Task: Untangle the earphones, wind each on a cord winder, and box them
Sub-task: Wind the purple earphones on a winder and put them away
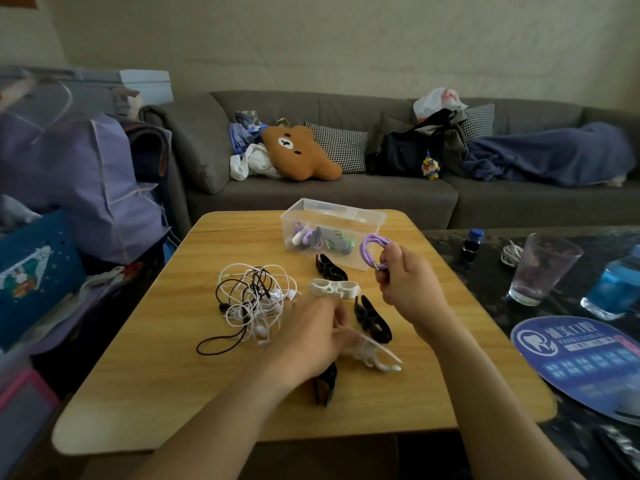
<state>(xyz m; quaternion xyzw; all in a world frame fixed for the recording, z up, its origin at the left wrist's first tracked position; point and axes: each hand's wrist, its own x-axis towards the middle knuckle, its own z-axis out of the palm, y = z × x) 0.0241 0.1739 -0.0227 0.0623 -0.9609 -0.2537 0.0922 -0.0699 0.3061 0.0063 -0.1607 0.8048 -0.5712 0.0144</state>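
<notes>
Wood-grain bench (145,375) with rounded corners carries a clear plastic box (360,221) of wound earphones, a tangle (254,299) of white and black cords, and five winders: three black, two white. Right grip (407,285) pinches a purple coil (375,251) beside the box; left grip (308,337) holds a white winder (379,358).

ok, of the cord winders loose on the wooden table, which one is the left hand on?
The white plastic cord winder nearest the camera, under the left hand. The other white winder and the black winders lie untouched, farther away.
</notes>
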